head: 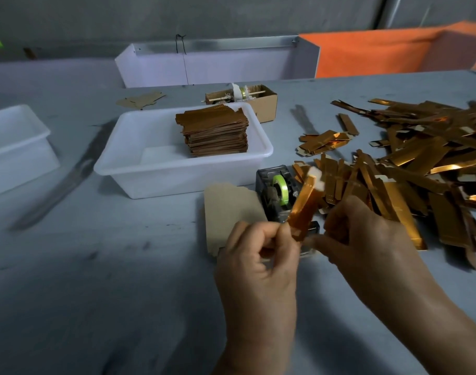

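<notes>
**Operator:** I've got both hands up over the table (96, 266). My left hand (258, 255) is pinching the lower end of the gold strip (303, 209) between thumb and curled fingers. My right hand (366, 239) is curled in on that same end from the other side.

**Spotter:** Where's the strip against the tape dispenser (277, 193)?

**Operator:** It's in the air just in front of it, tilted, with the pale tab (316, 177) pointing up and away from me. The picture's blurred there, so I can't make out any crease.

**Spotter:** The risk, as I see it, is that both grips are on one end. The far end is free, and foil card bends easily. Twist it and you could kink it off the fold line.

**Operator:** Agreed. The dispenser's cutter is also right under my knuckles, so if I drop low I could snag the strip or a finger.

**Spotter:** Mind the loose pile (420, 163) by your right wrist too. One sweep could drag pieces off it.

**Operator:** And if I let go, the strip could land among them instead of on the stack (215, 133) in the white tub (177, 180).
</notes>
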The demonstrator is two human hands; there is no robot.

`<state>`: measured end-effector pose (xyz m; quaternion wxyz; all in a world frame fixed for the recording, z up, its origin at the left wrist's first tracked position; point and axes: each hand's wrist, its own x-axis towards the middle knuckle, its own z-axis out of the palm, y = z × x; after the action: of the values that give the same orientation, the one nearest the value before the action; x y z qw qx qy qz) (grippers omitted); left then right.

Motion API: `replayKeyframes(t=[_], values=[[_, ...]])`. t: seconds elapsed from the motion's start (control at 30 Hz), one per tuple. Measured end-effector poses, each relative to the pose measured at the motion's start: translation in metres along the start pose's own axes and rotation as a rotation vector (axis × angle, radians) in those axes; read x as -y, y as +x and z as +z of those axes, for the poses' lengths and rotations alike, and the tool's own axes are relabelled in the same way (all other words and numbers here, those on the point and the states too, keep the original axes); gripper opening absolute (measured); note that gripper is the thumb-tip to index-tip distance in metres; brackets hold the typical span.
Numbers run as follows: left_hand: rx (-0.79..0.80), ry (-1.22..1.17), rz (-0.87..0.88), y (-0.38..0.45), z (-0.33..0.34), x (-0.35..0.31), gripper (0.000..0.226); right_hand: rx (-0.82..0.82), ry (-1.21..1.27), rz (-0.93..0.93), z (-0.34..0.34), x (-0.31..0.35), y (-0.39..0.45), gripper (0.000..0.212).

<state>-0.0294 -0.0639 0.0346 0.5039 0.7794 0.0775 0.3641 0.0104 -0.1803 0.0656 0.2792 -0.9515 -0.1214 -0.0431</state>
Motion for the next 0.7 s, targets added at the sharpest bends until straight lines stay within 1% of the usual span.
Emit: replayKeyframes(t=[0.03,0.07,0.1,0.17,0.2,0.27,0.33,0.4,0.53,0.57,0.63,0.67,0.7], values=[[0.010,-0.071,-0.050,0.003,-0.002,-0.001,0.015,0.025,0.028,0.034,0.000,-0.006,0.001,0.025],[0.022,-0.139,-0.107,0.005,-0.003,-0.001,0.013,0.027,0.121,0.065,-0.001,-0.011,0.001,0.022],[0.031,-0.187,-0.159,0.007,-0.004,-0.001,0.013,0.012,0.273,0.092,-0.003,-0.013,0.000,0.023],[0.047,-0.240,-0.252,0.008,-0.003,0.000,0.016,0.013,0.549,0.139,-0.005,-0.011,-0.003,0.042],[0.070,-0.258,-0.295,0.007,-0.002,0.000,0.016,0.045,0.625,0.155,-0.004,-0.009,-0.005,0.048],[0.134,-0.268,-0.350,0.002,-0.001,0.002,0.014,0.142,0.696,0.164,0.004,-0.002,-0.007,0.051],[0.178,-0.253,-0.373,0.000,-0.003,0.005,0.013,0.200,0.801,0.174,0.012,0.004,-0.007,0.044],[0.212,-0.231,-0.393,0.001,-0.006,0.006,0.015,0.213,0.900,0.202,0.017,0.005,-0.006,0.032],[0.324,-0.165,-0.472,0.007,-0.015,0.004,0.019,0.237,0.933,0.262,0.023,0.002,-0.005,0.019],[0.346,-0.100,-0.451,0.009,-0.017,0.004,0.022,0.236,0.908,0.271,0.025,0.001,-0.005,0.015],[0.407,0.142,-0.300,0.013,-0.020,0.004,0.033,0.217,0.863,0.282,0.025,-0.003,-0.004,0.013],[0.410,0.293,-0.205,0.015,-0.022,0.005,0.040,0.202,0.851,0.285,0.023,-0.006,-0.002,0.013],[0.362,0.414,-0.127,0.017,-0.025,0.008,0.044,0.182,0.841,0.288,0.018,-0.010,0.001,0.013]])
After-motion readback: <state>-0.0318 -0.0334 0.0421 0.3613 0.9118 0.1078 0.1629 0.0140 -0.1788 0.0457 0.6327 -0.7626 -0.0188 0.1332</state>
